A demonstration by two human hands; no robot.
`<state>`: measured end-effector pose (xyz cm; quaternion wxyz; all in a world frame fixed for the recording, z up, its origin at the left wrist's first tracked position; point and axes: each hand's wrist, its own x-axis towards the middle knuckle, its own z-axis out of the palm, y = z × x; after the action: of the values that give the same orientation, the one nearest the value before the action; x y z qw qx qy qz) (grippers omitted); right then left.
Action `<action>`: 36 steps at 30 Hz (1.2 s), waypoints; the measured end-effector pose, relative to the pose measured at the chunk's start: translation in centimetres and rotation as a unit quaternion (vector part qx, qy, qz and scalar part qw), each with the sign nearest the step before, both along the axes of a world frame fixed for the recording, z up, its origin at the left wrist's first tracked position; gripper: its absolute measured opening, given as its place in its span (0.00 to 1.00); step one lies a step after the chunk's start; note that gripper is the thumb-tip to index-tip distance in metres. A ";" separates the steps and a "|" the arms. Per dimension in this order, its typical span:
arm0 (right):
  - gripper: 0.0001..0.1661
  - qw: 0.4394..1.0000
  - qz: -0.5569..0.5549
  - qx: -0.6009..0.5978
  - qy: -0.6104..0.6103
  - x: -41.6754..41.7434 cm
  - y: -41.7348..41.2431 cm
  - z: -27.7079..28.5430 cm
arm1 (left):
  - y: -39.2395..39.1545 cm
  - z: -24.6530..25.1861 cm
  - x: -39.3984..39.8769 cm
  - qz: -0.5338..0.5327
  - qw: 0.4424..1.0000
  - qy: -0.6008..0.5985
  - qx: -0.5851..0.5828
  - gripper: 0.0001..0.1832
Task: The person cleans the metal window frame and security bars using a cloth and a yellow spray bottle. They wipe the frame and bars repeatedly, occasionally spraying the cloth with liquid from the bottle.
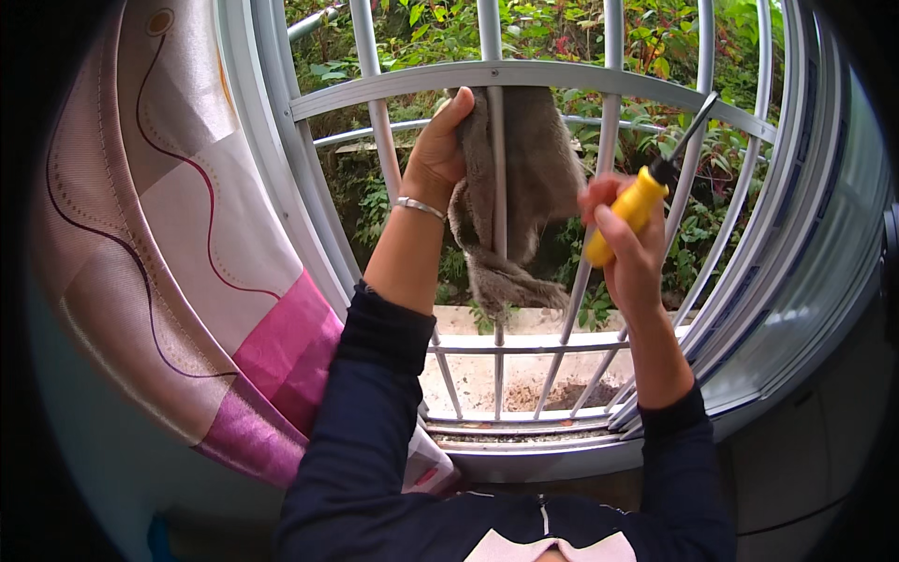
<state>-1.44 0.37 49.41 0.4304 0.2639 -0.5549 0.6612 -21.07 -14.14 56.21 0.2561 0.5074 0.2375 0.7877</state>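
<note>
My left hand (442, 144) grips a grey-brown cloth (555, 151) just below the curved metal crossbar of a window grille (534, 72). The cloth hangs around an upright bar, with some of it behind the bar and a twisted end dangling lower down. In my right hand (635, 260) is a hand tool with a yellow handle (625, 218), a black collar and a slim dark shaft, much like a screwdriver. Its shaft slants up to the right, and the far end overlaps the crossbar; whether it touches is unclear. My right fingers are slightly blurred.
A curtain (211, 204) with pink panels hangs at the left, beside the white window frame (281, 190). Sliding glass panes (793, 302) stand at the right. Below the grille runs a dirty window track (520, 439). Leafy plants (421, 35) grow outside.
</note>
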 end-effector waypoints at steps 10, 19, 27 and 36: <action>0.14 0.907 -0.306 0.201 0.207 -2.4 1.3 11.5 | 2.0 -0.3 0.9 0.020 0.999 -0.037 0.027 0.16; 0.19 0.793 -0.496 0.293 0.201 -5.5 4.1 12.3 | 1.9 -5.7 2.8 0.166 0.985 0.012 -0.035 0.12; 0.15 0.709 -0.536 0.399 0.224 -5.0 2.1 11.5 | 0.6 -23.1 6.6 0.366 0.918 0.060 -0.140 0.11; 0.23 0.637 -0.596 0.390 0.293 -7.4 3.0 9.6 | 1.8 -30.0 9.3 0.713 0.598 0.316 -0.185 0.07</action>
<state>-8.81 3.33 59.00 0.7284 0.1990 -0.6427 -0.1291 -11.77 -12.38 26.21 -0.3892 0.3360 0.7306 0.4493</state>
